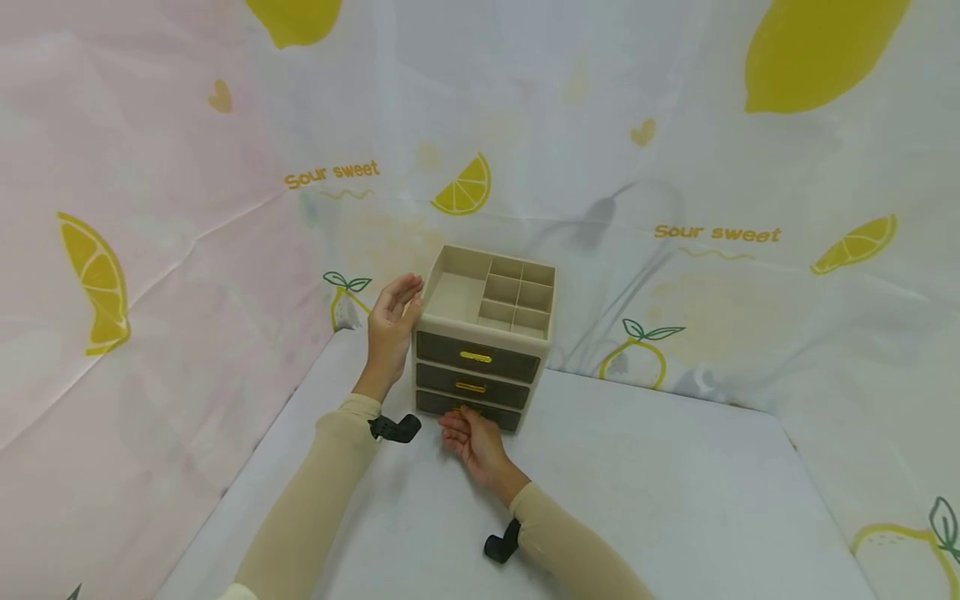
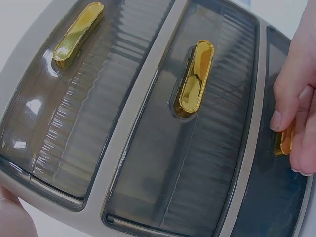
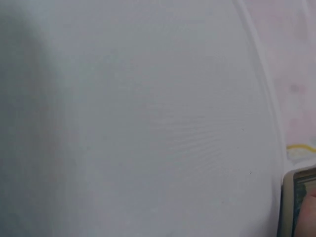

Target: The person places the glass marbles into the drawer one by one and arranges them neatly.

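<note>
A beige desktop drawer organizer (image 1: 480, 339) stands upright on the table, with three smoky see-through drawers stacked in its front. Each drawer has a gold handle, such as the middle one (image 2: 196, 79). My left hand (image 1: 392, 325) lies against the organizer's left side, fingers extended upward. Down at the bottom drawer (image 1: 504, 417), my right hand (image 1: 480, 446) pinches the gold handle (image 2: 284, 142) between thumb and fingers. All three drawers sit flush in the frame. In the right wrist view only a bit of the right hand (image 3: 307, 217) shows at the lower right corner.
The organizer's open top has one large compartment (image 1: 455, 293) and several small ones (image 1: 517, 292). A white cloth covers the table (image 1: 645, 483). Lemon-print fabric (image 1: 525, 108) hangs behind and along the sides. A black wrist camera mount (image 1: 397, 428) sits by the left sleeve.
</note>
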